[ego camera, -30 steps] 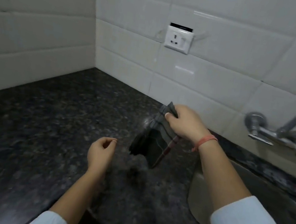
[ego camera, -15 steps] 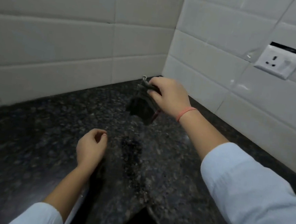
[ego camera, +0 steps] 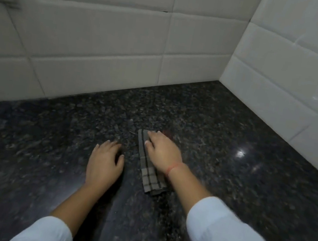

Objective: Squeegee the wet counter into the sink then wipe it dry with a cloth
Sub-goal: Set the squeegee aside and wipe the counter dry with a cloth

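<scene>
While left hand point(ego camera: 104, 165) rests spread on speckled counter point(ego camera: 231, 152), flat right hand point(ego camera: 161, 153) presses folded checked cloth point(ego camera: 148, 177).

2 white-tile walls point(ego camera: 96, 34), meeting in corner point(ego camera: 234, 49) back rt, dim light

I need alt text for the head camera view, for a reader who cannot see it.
The right hand presses a folded checked cloth flat on a dark speckled counter; the left hand rests empty beside it. White wall tiles meet in a corner behind.
</scene>
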